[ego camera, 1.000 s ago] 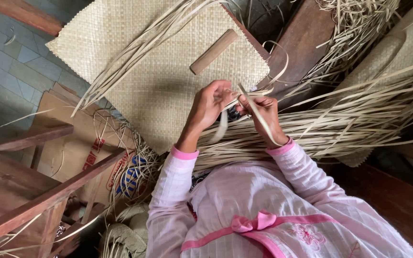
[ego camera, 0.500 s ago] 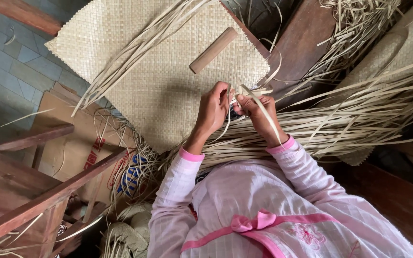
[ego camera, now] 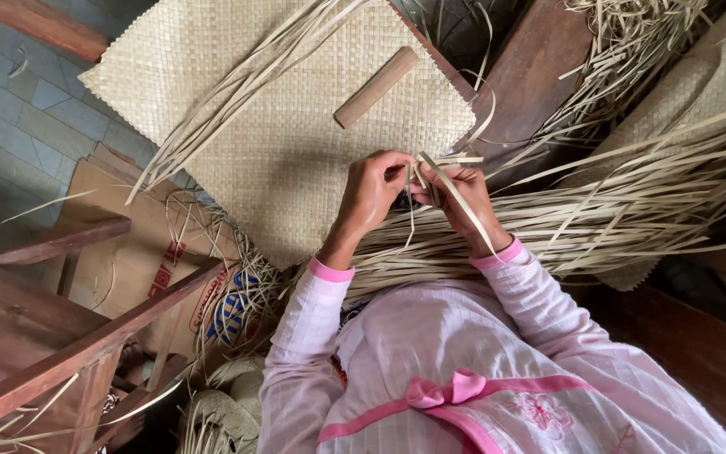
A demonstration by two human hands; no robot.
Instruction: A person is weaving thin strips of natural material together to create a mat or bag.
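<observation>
My left hand [ego camera: 373, 192] and my right hand [ego camera: 457, 197] meet at the near edge of a pale woven mat [ego camera: 279, 118]. Both pinch thin straw strips [ego camera: 455, 195] between the fingers; one long strip runs down over my right wrist. A thick bundle of loose strips [ego camera: 598, 223] lies across my lap and fans out to the right. A short wooden stick [ego camera: 376, 87] rests on the mat just beyond my hands. My sleeves are pink.
A loose sheaf of strips [ego camera: 237, 84] lies diagonally over the mat. Brown cardboard [ego camera: 136, 252] sits at left on a tiled floor [ego camera: 10, 126]. A wooden frame [ego camera: 60, 353] fills the lower left. A dark wooden board [ego camera: 531, 76] and more straw are at top right.
My hands have shifted slightly left and closer together, and the strip between them has been drawn down over my right wrist.
</observation>
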